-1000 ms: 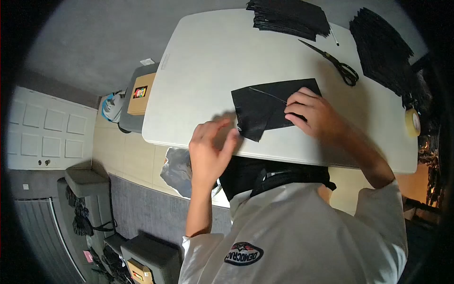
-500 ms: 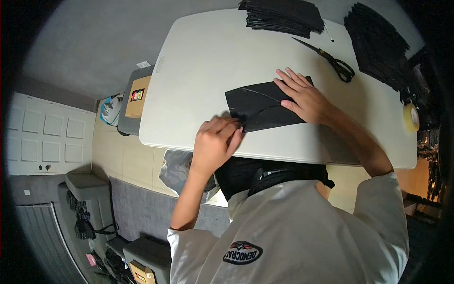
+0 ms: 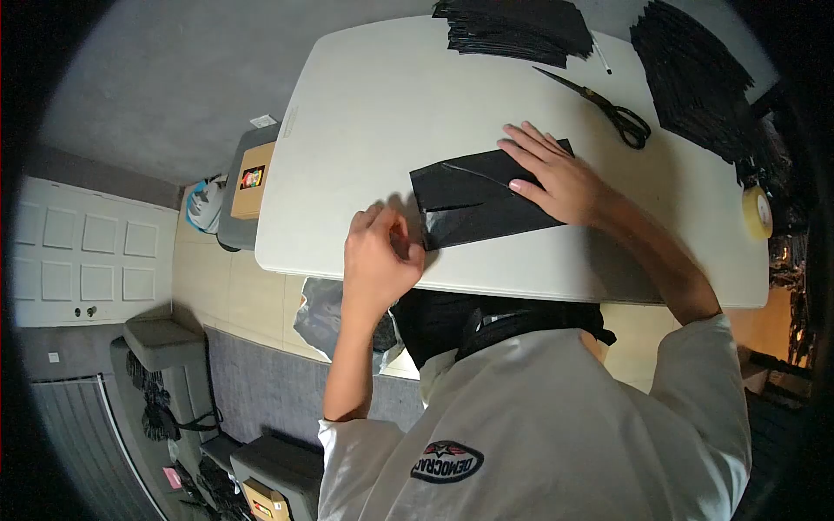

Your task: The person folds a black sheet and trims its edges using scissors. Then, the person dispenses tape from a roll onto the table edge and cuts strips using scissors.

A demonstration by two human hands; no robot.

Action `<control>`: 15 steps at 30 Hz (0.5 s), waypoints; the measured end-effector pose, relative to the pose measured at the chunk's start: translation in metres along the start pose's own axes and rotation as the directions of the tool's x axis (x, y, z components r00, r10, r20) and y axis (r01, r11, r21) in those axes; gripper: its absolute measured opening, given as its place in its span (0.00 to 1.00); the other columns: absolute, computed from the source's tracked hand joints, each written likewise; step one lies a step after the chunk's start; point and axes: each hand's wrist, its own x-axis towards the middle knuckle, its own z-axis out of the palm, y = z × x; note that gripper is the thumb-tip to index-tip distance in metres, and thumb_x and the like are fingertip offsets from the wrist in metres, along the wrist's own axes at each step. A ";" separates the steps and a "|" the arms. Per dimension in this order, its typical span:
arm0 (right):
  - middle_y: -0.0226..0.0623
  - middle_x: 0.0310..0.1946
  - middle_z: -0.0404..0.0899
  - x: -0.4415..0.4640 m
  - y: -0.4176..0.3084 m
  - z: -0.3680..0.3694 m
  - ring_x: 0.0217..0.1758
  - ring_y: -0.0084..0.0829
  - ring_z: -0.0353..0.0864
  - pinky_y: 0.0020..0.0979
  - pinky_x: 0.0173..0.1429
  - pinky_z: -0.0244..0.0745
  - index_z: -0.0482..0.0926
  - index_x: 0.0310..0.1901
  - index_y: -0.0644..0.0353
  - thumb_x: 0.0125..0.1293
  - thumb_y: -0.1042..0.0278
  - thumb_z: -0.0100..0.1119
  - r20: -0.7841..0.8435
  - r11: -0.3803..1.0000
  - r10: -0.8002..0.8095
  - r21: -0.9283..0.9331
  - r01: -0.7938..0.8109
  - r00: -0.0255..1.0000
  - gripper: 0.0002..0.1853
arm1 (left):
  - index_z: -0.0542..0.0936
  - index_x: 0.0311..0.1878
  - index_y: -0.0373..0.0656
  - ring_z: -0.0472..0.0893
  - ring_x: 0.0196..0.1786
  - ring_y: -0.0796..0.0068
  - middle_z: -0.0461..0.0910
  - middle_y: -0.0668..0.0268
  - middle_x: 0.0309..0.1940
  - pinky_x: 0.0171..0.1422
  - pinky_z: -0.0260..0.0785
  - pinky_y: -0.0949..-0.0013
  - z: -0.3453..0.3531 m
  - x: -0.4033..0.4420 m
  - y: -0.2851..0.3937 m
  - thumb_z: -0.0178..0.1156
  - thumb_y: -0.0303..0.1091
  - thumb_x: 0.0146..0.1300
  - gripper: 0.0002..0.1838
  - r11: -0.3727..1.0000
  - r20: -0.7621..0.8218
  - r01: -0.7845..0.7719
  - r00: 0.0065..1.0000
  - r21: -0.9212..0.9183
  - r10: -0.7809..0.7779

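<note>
A flat black sheet [image 3: 478,208] lies near the front edge of the white table [image 3: 373,113], with a thin line across it and a shiny patch at its lower left. My right hand [image 3: 556,178] rests flat on the sheet's right part, fingers spread. Beside the sheet's left corner is my left hand [image 3: 382,252], its fingers curled and thumb close to the fingertips; what it holds, if anything, is too small to tell. Black scissors [image 3: 621,117] lie beyond my right hand.
Two stacks of black sheets, one at the far edge [image 3: 517,30] and one at the right [image 3: 691,82], are on the table. A white pen [image 3: 601,54] lies between them. A tape roll [image 3: 757,214] sits at the right edge. A box [image 3: 253,181] is left of the table.
The sheet's lower left corner, folded over a second ago, now lies flat. My left hand has moved left off the sheet. My right hand has gone from curled fingers to lying flat.
</note>
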 end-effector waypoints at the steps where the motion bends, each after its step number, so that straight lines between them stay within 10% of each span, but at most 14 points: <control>1: 0.48 0.86 0.51 0.001 -0.004 0.000 0.89 0.50 0.45 0.57 0.89 0.43 0.61 0.82 0.58 0.83 0.50 0.48 -0.001 1.000 0.001 0.000 -0.001 1.000 0.33 | 0.82 0.40 0.39 0.79 0.43 0.46 0.82 0.51 0.40 0.53 0.74 0.50 -0.006 0.001 0.005 0.63 0.26 0.50 0.12 0.999 0.013 0.034 0.999 -0.007 -0.034; 7: 0.51 0.85 0.51 0.012 -0.046 0.013 0.89 0.53 0.45 0.59 0.88 0.43 0.65 0.78 0.68 0.82 0.51 0.51 -0.074 0.955 -0.293 -0.078 0.288 0.953 0.34 | 0.81 0.59 0.33 0.78 0.68 0.37 0.83 0.45 0.60 0.74 0.70 0.47 0.021 0.016 0.040 0.61 0.27 0.61 0.21 0.945 -0.098 -0.298 0.953 -0.133 0.287; 15: 0.53 0.86 0.47 0.014 -0.046 0.031 0.90 0.52 0.42 0.55 0.89 0.40 0.57 0.80 0.74 0.81 0.51 0.51 -0.041 0.971 -0.239 -0.035 0.238 0.970 0.39 | 0.80 0.66 0.37 0.78 0.73 0.48 0.81 0.51 0.67 0.79 0.60 0.34 0.044 0.014 0.014 0.62 0.34 0.71 0.22 0.968 0.063 -0.225 0.974 0.111 0.219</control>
